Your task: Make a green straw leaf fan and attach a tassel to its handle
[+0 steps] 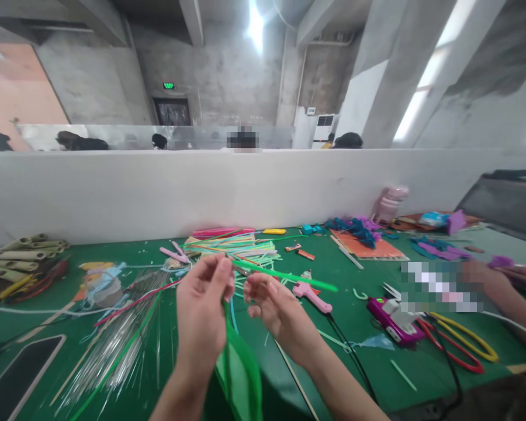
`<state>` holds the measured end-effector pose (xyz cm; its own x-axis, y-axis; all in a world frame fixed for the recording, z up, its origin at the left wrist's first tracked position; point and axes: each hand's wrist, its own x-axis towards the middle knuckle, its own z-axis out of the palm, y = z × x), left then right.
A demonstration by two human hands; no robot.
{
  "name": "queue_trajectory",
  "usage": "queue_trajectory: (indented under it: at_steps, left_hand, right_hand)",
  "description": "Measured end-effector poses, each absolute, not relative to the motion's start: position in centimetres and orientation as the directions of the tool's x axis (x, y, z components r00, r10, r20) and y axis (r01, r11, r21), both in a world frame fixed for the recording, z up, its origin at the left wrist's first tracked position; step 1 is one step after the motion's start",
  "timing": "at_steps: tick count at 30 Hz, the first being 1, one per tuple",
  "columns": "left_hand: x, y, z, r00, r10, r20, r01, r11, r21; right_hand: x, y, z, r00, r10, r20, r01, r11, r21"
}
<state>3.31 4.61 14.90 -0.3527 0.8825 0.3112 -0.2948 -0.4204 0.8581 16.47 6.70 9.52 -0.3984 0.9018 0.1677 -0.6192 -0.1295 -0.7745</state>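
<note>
In the head view, my left hand pinches a bright green strip near its left end, and the strip's free end reaches out to the right. Below that hand hangs a translucent green, leaf-shaped piece with a brighter edge. My right hand is curled just right of the left one, under the strip. From its fingertips a small metal-bladed tool points to the left hand's thumb; its handle is hidden, so its exact kind is unclear. A pink glue gun lies beyond my right hand.
Coloured strips are heaped ahead; clear thin rods spread at left, near a phone. At right are a magenta power strip, cables and red-and-yellow handles. A co-worker's hand is there. A white partition stands behind.
</note>
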Motion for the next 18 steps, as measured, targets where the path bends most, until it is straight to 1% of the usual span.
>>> queue_trajectory:
  at_steps: [3,6,8,9,11,13,14,15,16,18]
  left_hand:
    - [0.0,6.7,17.5,-0.242,0.919,0.312,-0.248,-0.369,0.896]
    - [-3.3,8.5,20.1,-0.067,0.960,0.273,-0.138,-0.280,0.950]
    - [-4.9,9.6,21.5,0.125,0.966,0.226,0.116,-0.241,0.964]
    - [-5.5,10.2,22.0,0.194,0.962,0.195,0.202,-0.234,0.951]
    - [-6.2,11.5,22.6,0.362,0.929,0.080,0.373,-0.223,0.900]
    - [-6.1,12.9,22.1,0.548,0.828,-0.117,0.540,-0.244,0.806]
    - [-5.9,13.8,21.4,0.607,0.763,-0.224,0.605,-0.260,0.753]
    - [-5.5,14.6,20.3,0.639,0.695,-0.331,0.660,-0.274,0.699]
    - [-5.0,15.4,18.8,0.645,0.644,-0.412,0.692,-0.264,0.672]
    - [-3.7,16.9,15.1,0.645,0.563,-0.516,0.729,-0.249,0.638]
  right_hand:
    - [18.2,6.0,8.2,-0.369,0.922,0.115,-0.424,-0.057,-0.904]
    - [19.6,5.2,6.6,-0.341,0.940,-0.002,-0.240,-0.089,-0.967]
    - [20.3,4.7,5.2,-0.378,0.923,-0.071,-0.190,-0.153,-0.970]
    - [20.6,4.3,4.5,-0.415,0.905,-0.094,-0.175,-0.180,-0.968]
    - [21.1,3.3,2.9,-0.494,0.859,-0.131,-0.124,-0.219,-0.968]
    - [21.4,2.0,1.4,-0.595,0.783,-0.182,-0.040,-0.254,-0.966]
    - [21.4,1.3,0.7,-0.658,0.721,-0.217,0.018,-0.272,-0.962]
    - [21.5,0.6,0.1,-0.715,0.654,-0.249,0.077,-0.280,-0.957]
    - [21.4,0.0,-0.4,-0.760,0.589,-0.274,0.131,-0.274,-0.953]
    - [21.3,-0.8,-1.3,-0.801,0.521,-0.295,0.196,-0.237,-0.952]
